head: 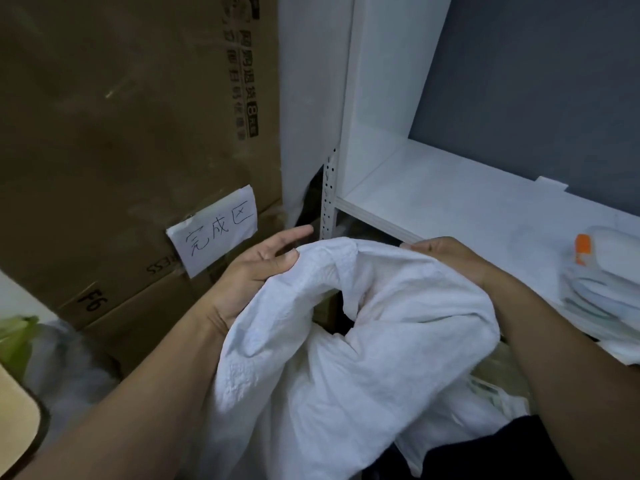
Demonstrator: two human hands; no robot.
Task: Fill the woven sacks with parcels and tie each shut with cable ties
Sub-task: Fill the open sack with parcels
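1. Woven sack [329, 358] – white, crumpled, held up in front of the person between both hands, its rim bunched at the top; the lower part hangs down toward the bottom of the view.
2. Left hand [256, 268] grips the sack's rim on the left side – thumb pressed on top of the fabric, the other fingers [294, 233] extended behind it, pointing toward the shelf post [328, 195].
3. Right hand [450, 258] holds the rim on the right side, fingers curled over the fabric edge (fingertips mostly hidden by the cloth).
4. A dark opening [341, 313] shows between folds near the sack's middle; can't tell what is inside.
5. White shelf [450, 202] sits behind and right of the sack, with a stack of white parcels [602, 282] at its right edge (top one has an orange label).
6. Left of the hands: stacked cardboard boxes [121, 133] with a taped paper note [216, 233], handwritten.
7. Bottom left: a green bag [17, 337], blurred.
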